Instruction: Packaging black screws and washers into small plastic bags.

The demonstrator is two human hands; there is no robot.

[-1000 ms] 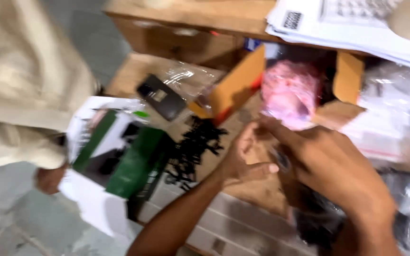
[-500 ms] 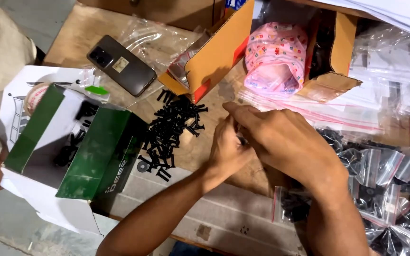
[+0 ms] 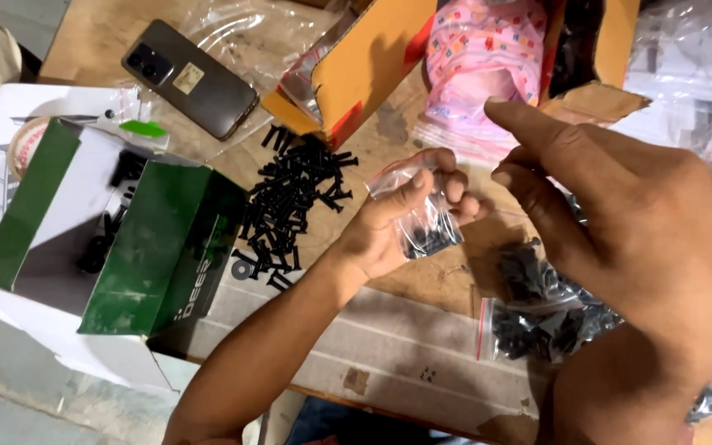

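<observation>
Wooden worktop (image 3: 100,37), scuffed and pale brown, with a strip of grey corrugated board along its near edge; grey floor below at the lower left.

Left hand (image 3: 389,227) pinching a small clear zip bag (image 3: 422,218) between thumb and curled fingers, bag held just right of the loose pile of black screws (image 3: 294,206). Bag upright, long axis roughly vertical, open mouth uppermost, a cluster of black screws settled at its lower end. Right hand (image 3: 628,239) raised to the right of the bag, fingers spread and pointing left toward it, not touching it, nothing held.

Right of the screw pile and under the right hand: filled zip bags of black parts (image 3: 537,321), partly hidden by that hand. Left of the pile: green and white open box (image 3: 133,239) with a few black pieces inside. Beyond the pile: dark phone (image 3: 189,78) lying face down, orange cardboard box (image 3: 364,62), pink patterned cloth (image 3: 484,58) inside it, crumpled clear plastic. Far left of the pile: part of another person's pale sleeve.
</observation>
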